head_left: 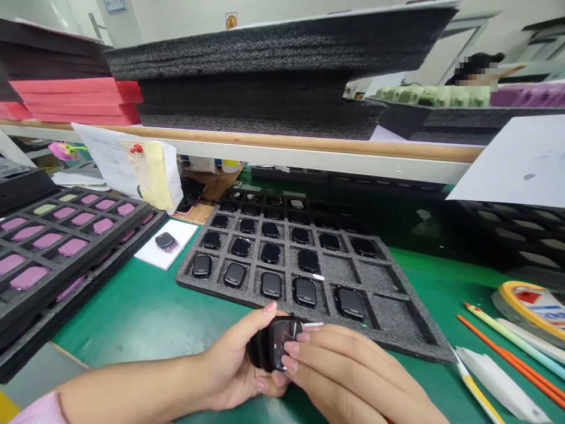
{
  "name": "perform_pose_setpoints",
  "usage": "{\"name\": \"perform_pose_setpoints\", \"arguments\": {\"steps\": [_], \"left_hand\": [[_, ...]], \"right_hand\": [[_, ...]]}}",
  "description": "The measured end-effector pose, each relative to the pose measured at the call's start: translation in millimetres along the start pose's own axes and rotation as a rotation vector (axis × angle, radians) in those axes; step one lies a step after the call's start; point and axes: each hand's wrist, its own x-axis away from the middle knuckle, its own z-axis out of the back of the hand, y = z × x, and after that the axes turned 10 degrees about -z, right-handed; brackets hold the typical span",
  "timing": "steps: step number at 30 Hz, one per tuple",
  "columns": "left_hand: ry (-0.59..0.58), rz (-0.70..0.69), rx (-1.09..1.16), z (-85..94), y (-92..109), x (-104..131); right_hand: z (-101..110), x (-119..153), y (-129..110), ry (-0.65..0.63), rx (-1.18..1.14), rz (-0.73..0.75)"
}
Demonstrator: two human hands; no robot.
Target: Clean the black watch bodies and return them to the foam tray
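Note:
My left hand (241, 353) is closed around a small stack of black smartwatch bodies (260, 347), thumb on top and fingers beneath. The fingers of my right hand (348, 371) are bent together over the glossy face of the nearest smartwatch body (281, 341) in that stack; its thumb is hidden. A white edge shows just above the right fingers. Beyond my hands lies a dark grey foam tray (241, 297), with black smartwatch bodies in most compartments and several bare compartments at its right side. A small white strip (318, 277) rests on a divider.
Foam trays with pink and green pieces (73, 247) stand at left. A white pad (176, 235) carries one watch body. At right are a tape roll (529, 306), orange sticks (514, 356) and a white tube (498, 377). A shelf (286, 150) with black foam crosses above; a person is behind.

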Motion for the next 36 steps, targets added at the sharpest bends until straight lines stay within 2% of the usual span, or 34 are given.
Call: {"name": "perform_pose_setpoints", "arguments": {"steps": [2, 6, 9, 15, 22, 25, 28, 32, 34, 36], "left_hand": [[0.020, -0.048, -0.054, -3.1, 0, 0], [-0.064, -0.195, -0.198, -5.8, -4, -1], [-0.084, -0.276, -0.214, -3.4, -9, -1], [-0.025, -0.133, -0.059, -1.8, -3, -1], [-0.007, -0.089, -0.093, -3.8, -1, 1], [0.018, -0.095, -0.112, -2.8, -3, 1], [0.066, -0.137, -0.147, -3.4, -3, 0], [0.102, -0.169, -0.228, -4.8, -1, 0], [0.071, -0.167, -0.276, -5.5, -2, 2], [0.047, -0.171, -0.306, -7.1, -4, 3]], "right_hand": [[-1, -2, -1, -0.036, 0.019, -0.098], [-16, -3, -5, -0.019, -0.155, -0.311], [-25, 0, -4, -0.015, -0.273, -0.377], [-15, 2, 1, -0.029, -0.338, -0.429], [-13, -4, 1, -0.053, -0.294, -0.392], [-5, -4, 2, -0.085, -0.212, -0.364], [14, 10, 16, -0.060, 0.017, -0.403], [48, 51, 61, 0.044, 0.343, -0.542], [61, 73, 84, -0.016, 0.388, -0.558], [68, 86, 96, -0.078, 0.397, -0.582]]}}
